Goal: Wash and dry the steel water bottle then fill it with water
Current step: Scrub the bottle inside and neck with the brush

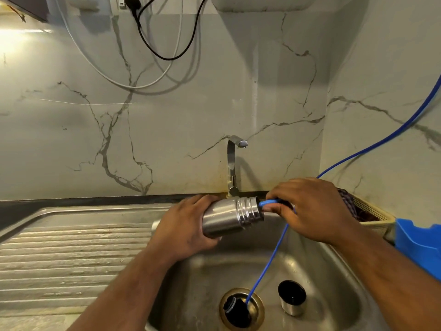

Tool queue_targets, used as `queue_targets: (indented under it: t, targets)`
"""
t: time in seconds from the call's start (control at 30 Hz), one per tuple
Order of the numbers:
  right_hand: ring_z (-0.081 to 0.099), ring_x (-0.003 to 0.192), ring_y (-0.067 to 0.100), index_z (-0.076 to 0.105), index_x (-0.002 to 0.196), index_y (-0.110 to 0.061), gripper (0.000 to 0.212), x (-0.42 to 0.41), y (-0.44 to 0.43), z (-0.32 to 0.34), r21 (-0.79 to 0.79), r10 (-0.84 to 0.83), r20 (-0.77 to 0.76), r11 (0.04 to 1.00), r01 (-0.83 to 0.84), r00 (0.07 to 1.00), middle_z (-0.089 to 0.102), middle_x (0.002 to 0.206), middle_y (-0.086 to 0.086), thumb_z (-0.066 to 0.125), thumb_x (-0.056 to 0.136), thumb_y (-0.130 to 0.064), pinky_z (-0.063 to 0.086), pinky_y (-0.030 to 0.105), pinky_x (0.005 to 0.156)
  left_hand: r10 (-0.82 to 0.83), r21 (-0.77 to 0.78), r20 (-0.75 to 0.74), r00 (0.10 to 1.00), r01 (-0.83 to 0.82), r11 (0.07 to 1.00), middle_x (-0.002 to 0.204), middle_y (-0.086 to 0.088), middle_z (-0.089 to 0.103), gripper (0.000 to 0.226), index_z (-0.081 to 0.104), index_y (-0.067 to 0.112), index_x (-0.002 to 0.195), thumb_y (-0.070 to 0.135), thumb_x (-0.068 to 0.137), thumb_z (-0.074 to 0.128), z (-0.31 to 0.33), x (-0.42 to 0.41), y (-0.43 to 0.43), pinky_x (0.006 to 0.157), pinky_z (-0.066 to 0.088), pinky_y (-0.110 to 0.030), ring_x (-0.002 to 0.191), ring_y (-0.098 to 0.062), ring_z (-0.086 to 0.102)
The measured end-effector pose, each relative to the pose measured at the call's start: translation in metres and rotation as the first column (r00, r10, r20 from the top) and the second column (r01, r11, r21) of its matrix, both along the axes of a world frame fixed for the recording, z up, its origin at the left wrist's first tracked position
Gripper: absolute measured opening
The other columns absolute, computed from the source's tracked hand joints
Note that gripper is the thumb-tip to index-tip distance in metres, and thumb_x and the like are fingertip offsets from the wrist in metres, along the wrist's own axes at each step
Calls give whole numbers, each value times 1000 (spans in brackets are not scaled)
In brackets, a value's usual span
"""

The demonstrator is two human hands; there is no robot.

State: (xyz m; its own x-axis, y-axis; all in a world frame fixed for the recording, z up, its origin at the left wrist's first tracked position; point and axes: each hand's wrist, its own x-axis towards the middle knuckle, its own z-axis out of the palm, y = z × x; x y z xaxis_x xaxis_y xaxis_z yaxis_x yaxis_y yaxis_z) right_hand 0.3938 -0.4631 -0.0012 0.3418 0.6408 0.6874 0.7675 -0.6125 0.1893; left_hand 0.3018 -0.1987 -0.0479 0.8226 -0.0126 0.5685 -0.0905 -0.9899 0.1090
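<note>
The steel water bottle lies almost level over the sink basin, its threaded mouth pointing right. My left hand grips its body from the left. My right hand pinches the end of a thin blue hose against the bottle's mouth. A second blue hose hangs from under that hand down to the drain. The bottle's steel cap stands in the basin to the right of the drain. No water shows at the hose end.
A steel tap stands behind the bottle, dry. The ribbed draining board spreads to the left. A cream basket with dark cloth and a blue plastic thing sit at the right. Cables hang on the marble wall.
</note>
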Motion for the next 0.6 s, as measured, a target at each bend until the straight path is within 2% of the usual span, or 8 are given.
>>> queue_targets:
  t: [0.07, 0.2, 0.3, 0.37, 0.43, 0.5, 0.57, 0.6]
  targets:
    - [60, 68, 7, 69, 91, -37, 36, -1, -3, -2, 40, -17, -37, 999, 18, 999, 65, 75, -16, 43, 95, -62, 44, 27, 54, 19, -16, -1, 1000, -19, 1000, 129, 15, 59, 85, 36, 43, 141, 64, 70, 78, -2, 0, -3, 91, 48, -22, 104, -3, 55]
    - [61, 68, 11, 70, 95, -36, 21, -6, 6, -7, 93, -70, -52, 993, 75, 996, 68, 78, -13, 55, 96, -52, 46, 30, 55, 74, -14, 22, 997, -74, 997, 133, 13, 56, 84, 34, 42, 141, 69, 72, 75, -2, 4, 1, 103, 45, -30, 112, -7, 54]
    - [60, 66, 18, 73, 96, -29, 10, -2, 3, -7, 118, -60, 117, 992, 46, 991, 67, 76, -9, 72, 91, -37, 45, 32, 58, -36, -111, -10, 999, 34, 993, 137, 15, 46, 83, 31, 42, 142, 65, 76, 75, 2, 4, 0, 111, 41, -34, 116, -4, 43]
    - [57, 68, 20, 73, 100, -24, 15, -2, 0, -6, 117, -32, 280, 993, -1, 959, 67, 79, -6, 78, 87, -28, 42, 35, 64, -89, -172, -26, 996, 83, 982, 135, 18, 40, 85, 33, 44, 141, 63, 72, 78, 5, 3, 1, 108, 45, -34, 117, -3, 40]
    - [53, 69, 22, 73, 103, -21, 11, -9, -1, -5, 77, 37, 466, 994, -82, 884, 65, 83, -3, 75, 93, -25, 39, 38, 67, -110, -191, -22, 994, 104, 976, 132, 20, 40, 92, 35, 47, 138, 67, 61, 82, 6, 1, 4, 101, 49, -30, 117, -3, 42]
    - [52, 70, 22, 74, 104, -21, 10, -17, 1, -3, 32, 77, 534, 993, -111, 842, 65, 84, -3, 71, 95, -25, 39, 37, 68, -115, -216, -16, 993, 109, 970, 131, 21, 46, 93, 37, 49, 136, 66, 58, 84, 8, -2, 4, 95, 53, -28, 113, -4, 50]
    - [55, 69, 20, 72, 103, -27, 10, -25, 9, -1, 45, 11, 371, 999, -30, 929, 65, 83, -7, 65, 98, -34, 32, 30, 64, -41, -157, 35, 999, 46, 986, 123, 20, 55, 86, 41, 46, 134, 60, 62, 85, 11, -5, 0, 93, 54, -29, 103, -5, 58]
    - [56, 68, 16, 70, 101, -31, 14, -30, 15, 1, 40, -75, 152, 997, 70, 985, 66, 81, -10, 59, 100, -41, 27, 28, 60, 21, -66, 93, 995, -15, 998, 118, 18, 58, 82, 43, 43, 133, 58, 64, 85, 13, -6, -2, 95, 52, -31, 101, -7, 59]
